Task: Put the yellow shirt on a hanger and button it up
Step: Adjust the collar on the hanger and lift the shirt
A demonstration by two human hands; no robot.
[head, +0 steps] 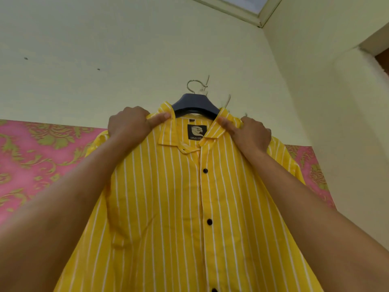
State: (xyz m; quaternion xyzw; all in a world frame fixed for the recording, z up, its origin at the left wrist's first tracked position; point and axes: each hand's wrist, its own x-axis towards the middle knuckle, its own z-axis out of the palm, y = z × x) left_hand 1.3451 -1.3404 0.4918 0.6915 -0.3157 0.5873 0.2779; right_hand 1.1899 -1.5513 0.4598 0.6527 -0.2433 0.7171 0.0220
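Note:
The yellow shirt (168, 207) with white stripes hangs on a dark hanger (194, 104), whose metal hook (194, 84) catches on a wall hook. The front placket is closed, with black buttons (205, 170) showing down the middle; the collar lies open around a black label (196, 132). My left hand (130, 123) pinches the left collar at the shoulder. My right hand (250, 133) pinches the right collar at the other shoulder. Both arms reach upward, and the shirt's hem is out of frame.
A pale green wall (126, 49) stands behind the shirt, with pink floral wallpaper (37, 161) on its lower part. More wall hooks (228, 101) stick out beside the hanger. A wall corner and ceiling edge lie at the upper right.

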